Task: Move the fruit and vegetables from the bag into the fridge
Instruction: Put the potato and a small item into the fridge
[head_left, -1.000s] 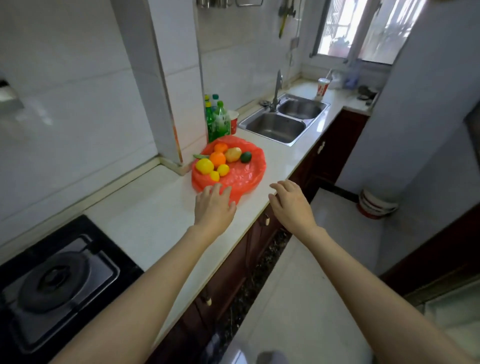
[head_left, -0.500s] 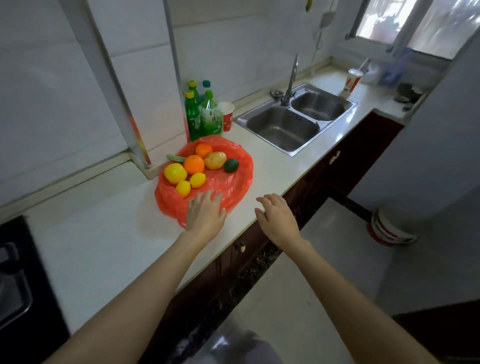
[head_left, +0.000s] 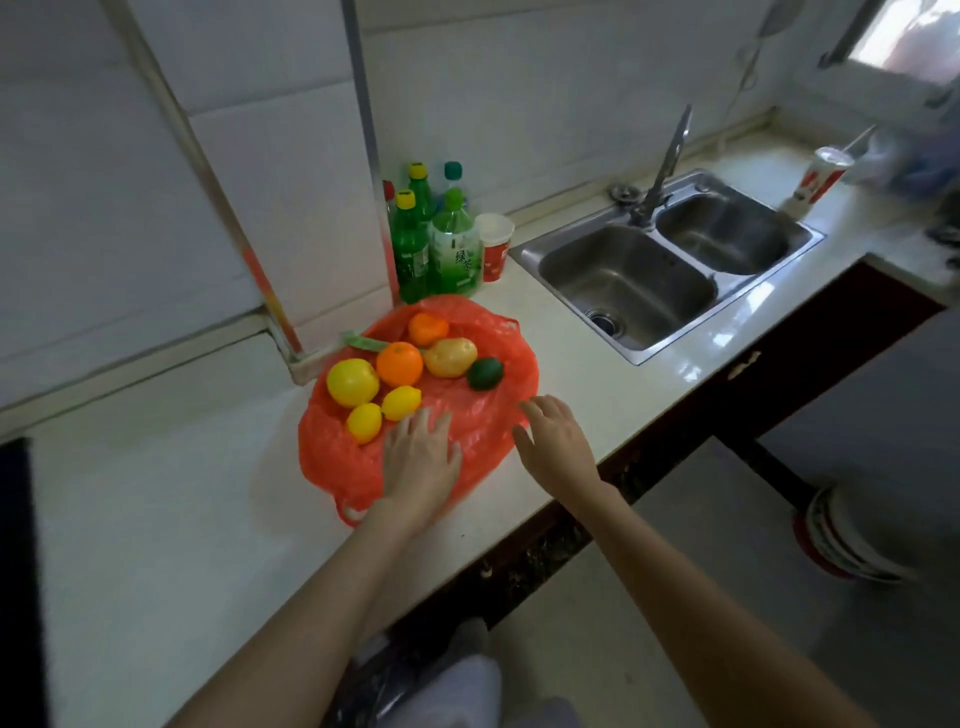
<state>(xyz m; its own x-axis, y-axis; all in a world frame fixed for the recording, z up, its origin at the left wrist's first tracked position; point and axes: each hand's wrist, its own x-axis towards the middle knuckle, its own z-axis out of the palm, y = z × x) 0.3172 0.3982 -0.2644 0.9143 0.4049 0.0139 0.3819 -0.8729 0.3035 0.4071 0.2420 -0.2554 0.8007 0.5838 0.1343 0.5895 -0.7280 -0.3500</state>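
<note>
Head view: left hand (head_left: 421, 462) flat, grip open, resting on red bag (head_left: 483, 415); lemons (head_left: 400, 402) just beyond fingertips. Right hand (head_left: 558, 444) open beside bag's edge.

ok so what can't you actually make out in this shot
- Fridge: nowhere in the head view.
- Red bag: near edge covered by the left hand.
- Green pod: mostly behind the orange.
- Rear bottles: blocked by the front ones.
- Paper cup: print blurred.
</note>
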